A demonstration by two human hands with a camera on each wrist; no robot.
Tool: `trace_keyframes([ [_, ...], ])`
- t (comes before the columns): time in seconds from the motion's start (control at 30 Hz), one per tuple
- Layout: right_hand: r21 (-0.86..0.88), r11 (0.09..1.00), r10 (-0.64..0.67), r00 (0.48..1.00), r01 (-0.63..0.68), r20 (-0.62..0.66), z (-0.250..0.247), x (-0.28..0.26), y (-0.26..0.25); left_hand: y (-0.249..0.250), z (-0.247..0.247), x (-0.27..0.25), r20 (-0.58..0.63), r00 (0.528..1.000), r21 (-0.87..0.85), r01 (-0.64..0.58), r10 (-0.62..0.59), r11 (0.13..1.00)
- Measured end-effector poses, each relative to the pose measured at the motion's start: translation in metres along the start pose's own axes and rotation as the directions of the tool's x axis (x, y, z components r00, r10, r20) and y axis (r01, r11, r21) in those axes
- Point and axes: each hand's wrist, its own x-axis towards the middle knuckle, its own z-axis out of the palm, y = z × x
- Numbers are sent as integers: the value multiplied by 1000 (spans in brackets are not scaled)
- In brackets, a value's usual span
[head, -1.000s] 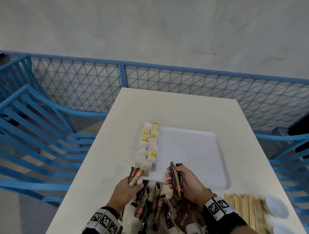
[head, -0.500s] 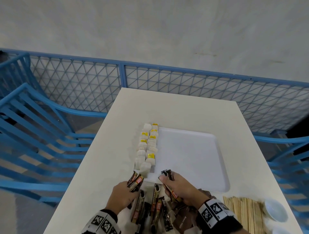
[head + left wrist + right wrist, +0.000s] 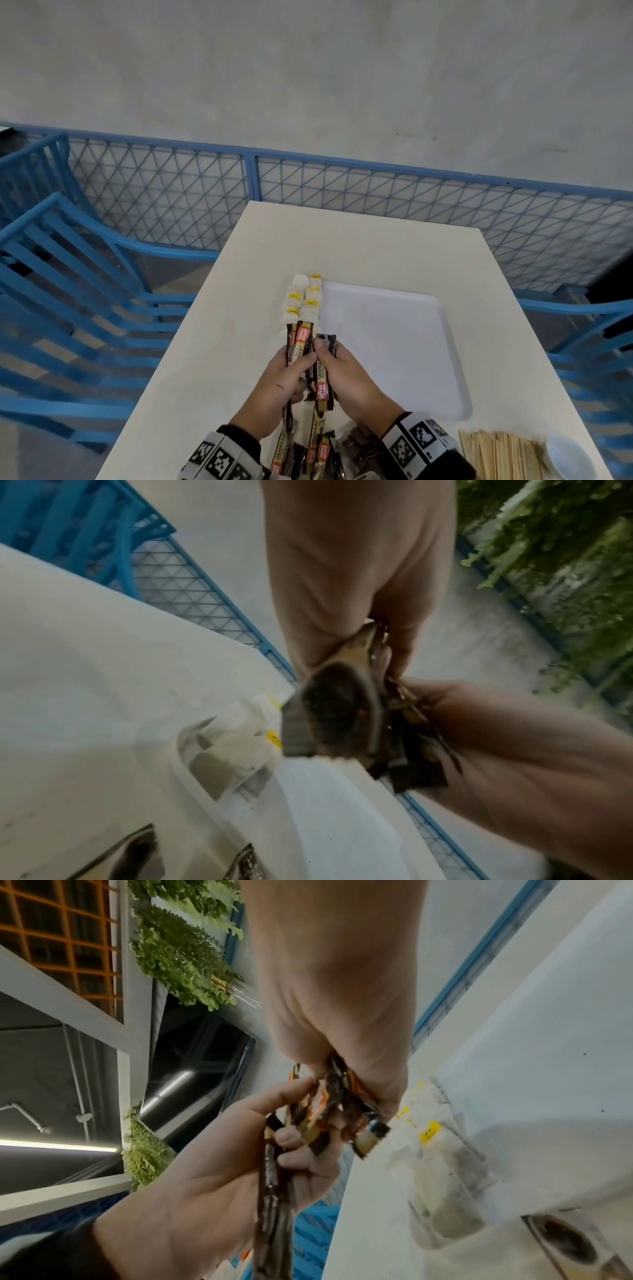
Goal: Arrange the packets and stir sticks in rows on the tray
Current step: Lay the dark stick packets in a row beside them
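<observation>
Both hands hold coffee sticks. The left hand (image 3: 286,380) has its fingers curled round a bunch of coffee sticks (image 3: 299,342), and the right hand (image 3: 346,373) pinches more of them with thumb on top. A moment ago the hands were apart, each with its own few sticks, low by the pile. Now they have come together and lifted up, and the two bunches touch side by side. I think the person is making one neat bunch so the sticks can go down in a row. The hands are over the near left corner of the tray (image 3: 394,335). Most of the tray is bare. White packets (image 3: 306,298) with yellow tags lie in two lines along its left edge. More coffee sticks (image 3: 318,455) lie in a pile at the near edge of the table (image 3: 376,246), under the wrists. The wooden stir sticks (image 3: 500,454) lie at the near right corner of the table, beside a small white bowl (image 3: 565,455). None of them are on the tray yet, so there is a lot left to do.
</observation>
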Motion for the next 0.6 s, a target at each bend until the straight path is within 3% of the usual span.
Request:
trace_keyframes([
  [0.17,239,968,76,997,-82,32,-5,-3,-4,4,15,-4,31,994,159,-109,106,981],
  [0.3,251,964,73,996,-85,56,-18,-12,-7,5,16,-5,76,997,212,-44,28,976],
  [0.4,260,963,75,997,-75,12,-30,-17,-9,7,16,-1,50,998,89,35,-40,995],
  [0.5,305,951,71,994,-44,-79,-41,-21,-12,13,18,1,-18,999,-118,24,-27,993],
  [0.6,145,989,-34,999,37,-25,-46,-32,-19,23,24,1,-97,995,-312,-3,-28,950],
])
